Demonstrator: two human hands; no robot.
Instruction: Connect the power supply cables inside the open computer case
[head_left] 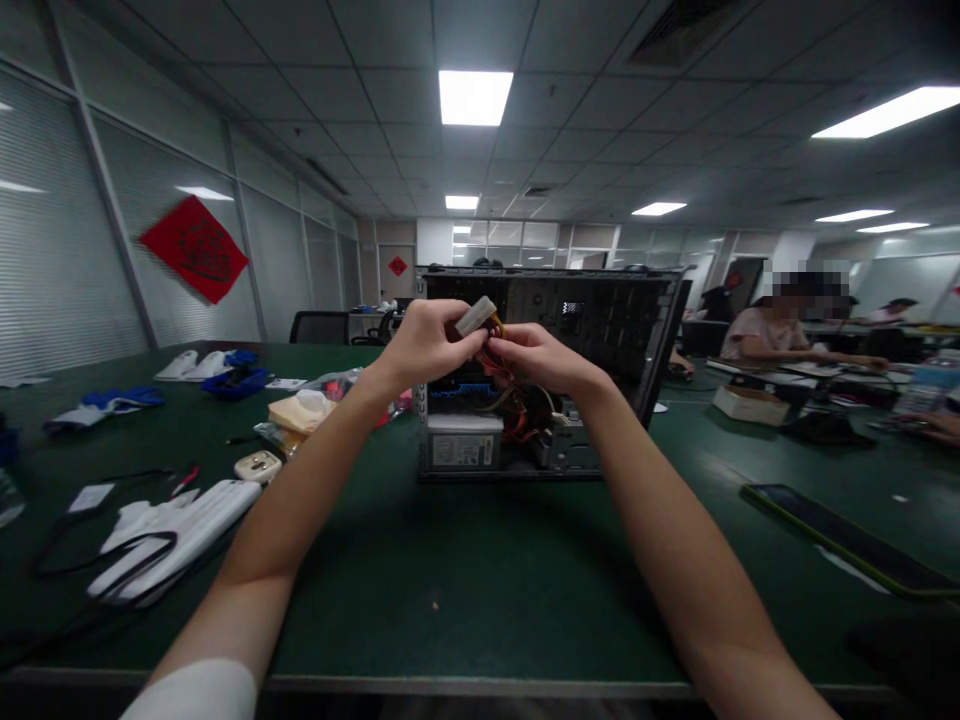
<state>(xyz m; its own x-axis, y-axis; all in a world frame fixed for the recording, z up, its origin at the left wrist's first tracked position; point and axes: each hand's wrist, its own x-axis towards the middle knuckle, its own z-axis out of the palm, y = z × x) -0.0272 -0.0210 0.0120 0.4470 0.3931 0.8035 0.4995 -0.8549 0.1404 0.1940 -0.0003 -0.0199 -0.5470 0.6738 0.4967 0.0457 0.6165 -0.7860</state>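
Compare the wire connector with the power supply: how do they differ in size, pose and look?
Size: the wire connector is small; the power supply is a much larger box.
Pose: the connector is tilted up at the left hand, while the power supply sits level, low in the open computer case.
Look: the connector is whitish with no label visible; the power supply is grey with a printed label.

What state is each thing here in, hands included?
Left hand: closed on the white connector.
Right hand: pinching the wires.
White connector: held up.
Computer case: near side open.
Power supply: inside the case, label showing.
Ceiling light: lit.
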